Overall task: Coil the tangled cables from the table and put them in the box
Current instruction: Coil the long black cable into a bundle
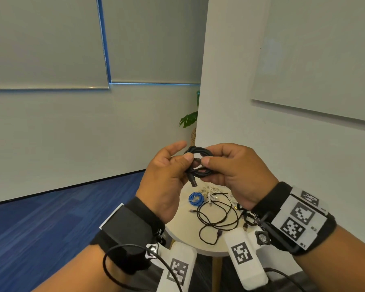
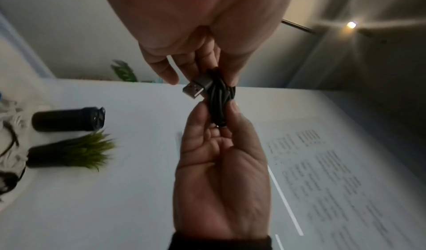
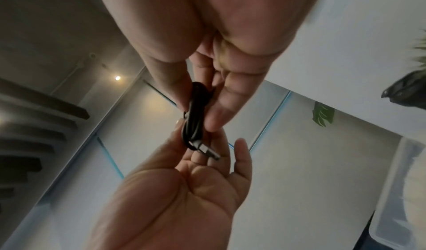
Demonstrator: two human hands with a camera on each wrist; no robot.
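black cable (image 1: pixel 198 163): coiled, held aloft | loose cables (image 1: pixel 215 209): tangled on table (image 1: pixel 183 234)

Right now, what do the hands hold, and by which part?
Both the left hand and right hand pinch a coiled black USB cable by its loops; its plug hangs free.

The whiteboard's writing (image 2: pixel 322 172) is blurred past reading, and the clear box (image 3: pixel 392 199) is cut off at the edge.
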